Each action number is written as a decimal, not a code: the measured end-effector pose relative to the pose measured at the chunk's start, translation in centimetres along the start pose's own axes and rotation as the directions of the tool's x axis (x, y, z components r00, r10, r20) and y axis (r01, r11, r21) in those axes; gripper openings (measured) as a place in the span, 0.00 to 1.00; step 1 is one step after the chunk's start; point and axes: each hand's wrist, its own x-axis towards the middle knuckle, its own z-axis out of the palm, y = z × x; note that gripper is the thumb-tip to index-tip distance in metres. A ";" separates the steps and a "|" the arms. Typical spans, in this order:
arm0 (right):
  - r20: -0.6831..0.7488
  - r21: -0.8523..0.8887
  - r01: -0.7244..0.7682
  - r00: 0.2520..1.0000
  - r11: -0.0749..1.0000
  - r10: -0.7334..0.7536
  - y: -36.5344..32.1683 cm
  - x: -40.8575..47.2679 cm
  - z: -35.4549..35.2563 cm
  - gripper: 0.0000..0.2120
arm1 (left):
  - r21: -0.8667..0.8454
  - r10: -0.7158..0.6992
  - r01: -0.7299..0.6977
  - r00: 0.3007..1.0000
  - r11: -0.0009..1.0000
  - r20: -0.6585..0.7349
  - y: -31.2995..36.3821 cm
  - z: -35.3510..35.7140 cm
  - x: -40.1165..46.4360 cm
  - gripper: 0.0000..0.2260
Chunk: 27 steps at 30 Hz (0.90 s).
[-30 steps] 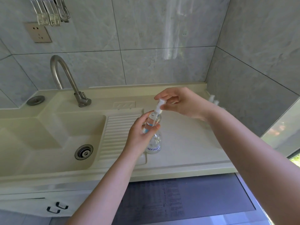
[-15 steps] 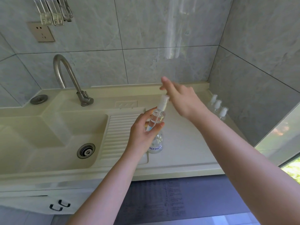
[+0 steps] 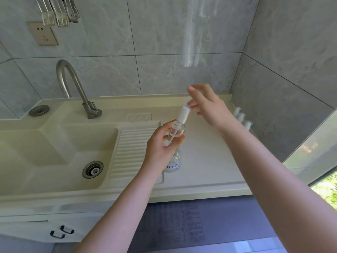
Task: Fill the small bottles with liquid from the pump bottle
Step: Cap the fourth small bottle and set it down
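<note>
Two hands: left grips small bottle, right spread; label unreadable.

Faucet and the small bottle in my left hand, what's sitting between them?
In the head view, only bare counter and the ribbed drainboard lie between the faucet and the small bottle gripped by the left hand.

Before you runs a cream counter with a sink sunk into its left part and a ribbed drainboard beside the basin. A steel tap rises from the back ledge, with a round metal cap to its left. A clear bottle with a blue label stands near the drainboard's front right corner. Three small white-capped bottles line the wall at the far right corner.
</note>
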 end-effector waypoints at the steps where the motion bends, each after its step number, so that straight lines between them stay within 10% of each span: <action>1: 0.092 0.156 -0.036 0.995 0.987 0.022 -0.1 0.0 -0.3 0.16 | -0.003 -0.002 0.002 1.000 1.000 0.002 0.0 -0.1 0.0 0.18; 5: 0.184 0.311 -0.005 0.981 0.951 -0.055 0.2 -0.2 -1.1 0.22 | 0.000 0.005 -0.005 1.000 1.000 0.011 0.3 0.0 0.0 0.18; 10: -0.192 -0.400 0.128 0.956 0.908 -0.220 -0.3 -0.7 -0.2 0.28 | 0.020 0.021 -0.022 0.998 1.000 0.057 1.1 0.3 0.0 0.17; 16: 0.162 0.177 0.049 0.984 0.983 -0.078 0.2 -0.6 -1.9 0.19 | 0.035 0.049 -0.051 0.998 0.998 0.045 1.0 0.5 0.3 0.17; 22: -0.147 -0.490 0.109 0.968 0.865 -0.205 -0.9 -1.2 -1.1 0.29 | 0.037 0.084 -0.087 0.994 0.996 0.075 1.4 1.5 0.1 0.17; 27: 0.181 -0.038 0.120 0.977 0.992 -0.112 -0.6 -1.4 -2.6 0.25 | 0.033 0.071 -0.073 0.996 0.997 0.056 1.4 1.4 0.3 0.18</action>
